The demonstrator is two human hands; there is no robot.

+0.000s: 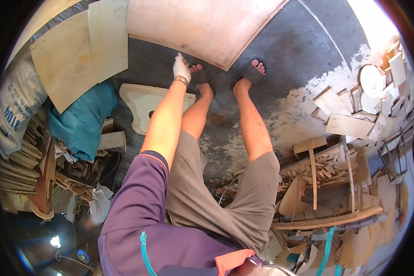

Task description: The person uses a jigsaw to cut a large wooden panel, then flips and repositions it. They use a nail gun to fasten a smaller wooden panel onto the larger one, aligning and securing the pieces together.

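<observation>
My left hand (181, 70) reaches forward over the dark floor, in a whitish glove with bare fingertips and a band around the wrist. Its fingers look curled, and whatever they may hold is too small to make out. Just ahead of the fingertips runs the near edge of a large pale plywood sheet (193, 27); whether they touch it, I cannot tell. Under my left forearm lies a cream board with a curved outline (135, 102) and a dark hole, partly hidden by the arm. My right hand is out of view.
Two thinner plywood panels (66, 60) lean at the left beside a teal cloth bag (83, 122) and a white sack (16, 108). Wood offcuts (349, 126) are heaped at the right, near a wooden rack (326, 223) of scraps. My feet (255, 73) stand by the sheet.
</observation>
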